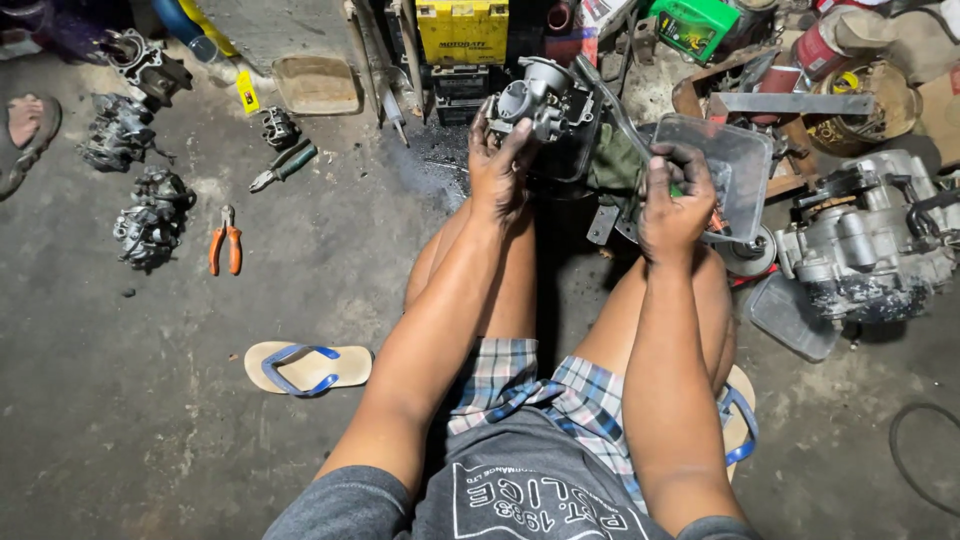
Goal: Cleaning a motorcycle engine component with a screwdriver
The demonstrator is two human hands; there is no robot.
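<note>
Left hand (500, 160) grips carburetor (535, 100) from below, body held up over knees. Right hand (675, 205), level and just right, closed on thin tool, tip hidden; clear plastic tray (735, 160) behind it.

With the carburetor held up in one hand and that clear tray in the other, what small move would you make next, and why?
Probably bring the clear plastic tray under the carburetor. The left hand holds the carburetor raised, the right hand holds the tray beside it, apart, so anything dropping would land on the floor.
</note>
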